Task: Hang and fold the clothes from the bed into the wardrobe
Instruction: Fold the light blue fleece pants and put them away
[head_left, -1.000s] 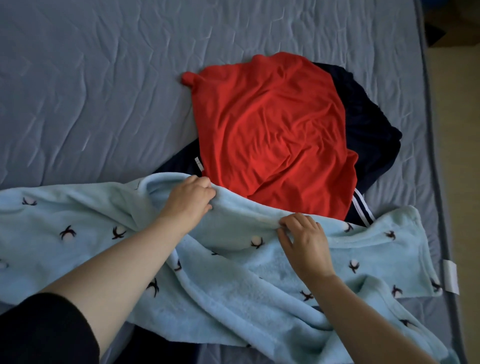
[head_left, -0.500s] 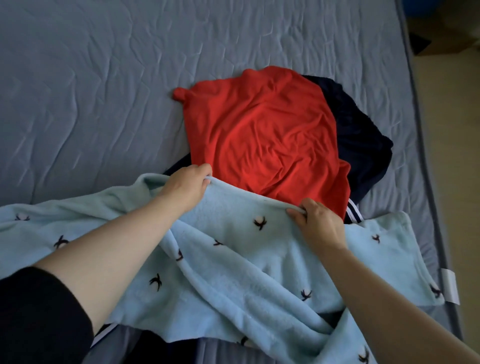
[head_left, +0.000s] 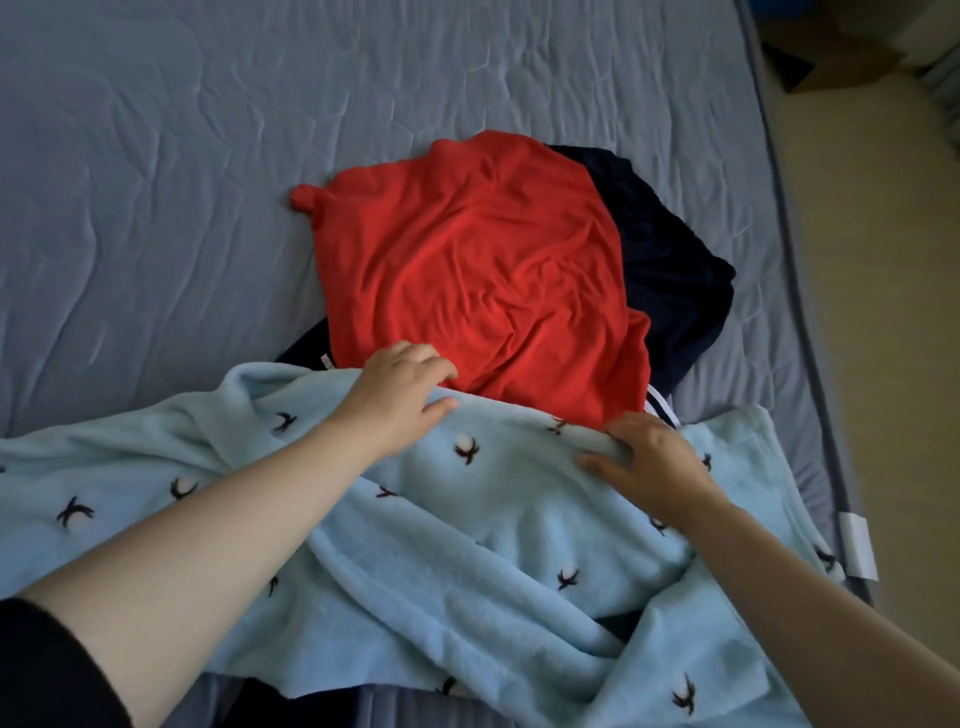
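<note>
Left side: left grip (head_left: 400, 395) curled over the far edge of the light blue fleece garment with small dark motifs (head_left: 493, 519), thumb on the near face; seemingly clamped on that edge.
Right side: right grip (head_left: 649, 457) closed on a bunched ridge of the same far edge, thumb stretched flat on the pile.
Task's thing: spread crosswise over the near part of the grey-blue quilted bed (head_left: 156, 182), far edge overlapping the near hem of the crumpled red jersey top (head_left: 467, 260); beneath that, a dark navy garment with white stripes (head_left: 670, 270).
Step in hand: probably drawing the far edge up or over for a fold; not certain.
Risk, snagging: left fingers right at the red hem, so easy to pinch red cloth along with blue and drag the pile.
Risk, skewed fold: both holds near the middle, ends loose; sagging and a crooked crease likely.
Risk, slipping: thick soft pile, shallow pinch, liable to let go on lifting.
Hidden: shape of the fleece (sleeves, collar, legs) impossible to tell; most of the navy piece buried; dark cloth under the near blue edge, unidentifiable.
Cut off: left end and near right corner of the fleece past the frame; wardrobe nowhere in view.
Hard to make out: white tag (head_left: 857, 545) on the mattress edge, unreadable.
</note>
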